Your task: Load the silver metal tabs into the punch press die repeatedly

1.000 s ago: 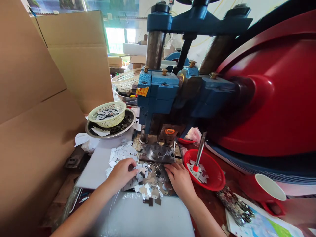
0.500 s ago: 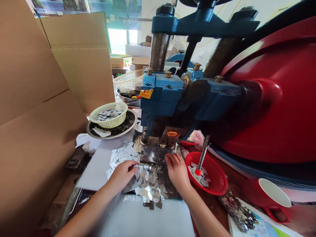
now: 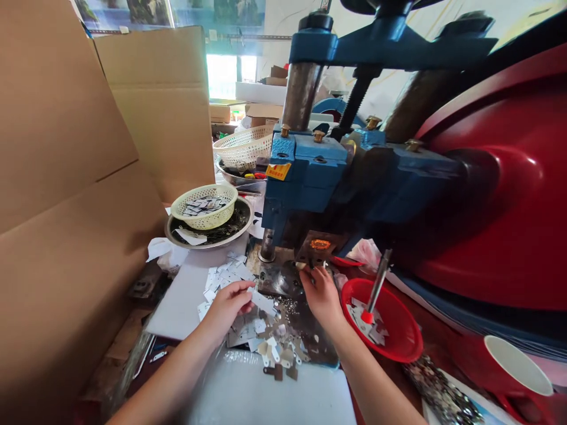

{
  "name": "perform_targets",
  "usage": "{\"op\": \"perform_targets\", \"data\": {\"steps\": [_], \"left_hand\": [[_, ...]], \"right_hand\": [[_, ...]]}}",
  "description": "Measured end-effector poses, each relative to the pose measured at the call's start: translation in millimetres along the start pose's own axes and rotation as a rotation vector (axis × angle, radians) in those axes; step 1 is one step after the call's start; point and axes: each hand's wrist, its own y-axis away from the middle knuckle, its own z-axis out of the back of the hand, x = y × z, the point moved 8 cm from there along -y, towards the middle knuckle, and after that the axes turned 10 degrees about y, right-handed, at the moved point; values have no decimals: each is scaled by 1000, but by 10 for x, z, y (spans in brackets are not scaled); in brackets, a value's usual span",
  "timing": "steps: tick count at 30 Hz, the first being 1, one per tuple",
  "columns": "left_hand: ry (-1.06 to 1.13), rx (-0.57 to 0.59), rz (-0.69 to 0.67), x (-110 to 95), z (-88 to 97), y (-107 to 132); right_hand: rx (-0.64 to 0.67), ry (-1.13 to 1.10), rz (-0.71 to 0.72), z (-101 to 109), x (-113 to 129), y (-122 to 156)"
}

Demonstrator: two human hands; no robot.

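My left hand [image 3: 228, 306] pinches a small flat metal plate [image 3: 262, 301] above a heap of similar blanks [image 3: 224, 277] on a white sheet. My right hand [image 3: 322, 294] reaches onto the steel die plate [image 3: 281, 277] under the blue punch press [image 3: 310, 177], its fingertips close together at the die; what they hold, if anything, I cannot make out. Punched scraps [image 3: 279, 348] lie between my two hands.
A red bowl [image 3: 394, 342] with a metal tool and parts sits right of my right hand. A cream basket [image 3: 204, 205] of parts rests in a steel dish at the back left. Cardboard boxes [image 3: 66, 177] wall the left. A red flywheel cover [image 3: 496, 189] and a red cup [image 3: 516, 369] are on the right.
My right hand has moved forward from the scrap pile to the die under the press. My left hand has lifted a plate from the heap. The view has shifted slightly left.
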Motion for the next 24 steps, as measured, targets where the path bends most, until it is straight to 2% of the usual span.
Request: {"op": "perform_targets", "data": {"steps": [2, 6, 7, 8, 10, 13, 15, 20, 24], "left_hand": [[47, 18, 29, 35, -60, 9], [138, 47, 52, 72, -187, 42], [166, 64, 54, 79, -228, 55], [191, 86, 59, 85, -272, 70], [239, 134, 68, 95, -360, 110], [276, 201, 74, 89, -471, 179], [273, 224, 60, 70, -515, 213], [173, 228, 1, 54, -552, 206], [-104, 209, -135, 0, -573, 132]], "right_hand": [[23, -105, -6, 51, 95, 166], [314, -426, -82, -142, 302, 542], [338, -469, -88, -166, 343, 604], [314, -482, -71, -150, 377, 638], [163, -420, 31, -19, 433, 652], [-92, -219, 286, 243, 550, 699], [-199, -89, 408, 355, 600, 759], [-289, 53, 486, 439, 606, 832], [-260, -8, 515, 398, 589, 793]]}}
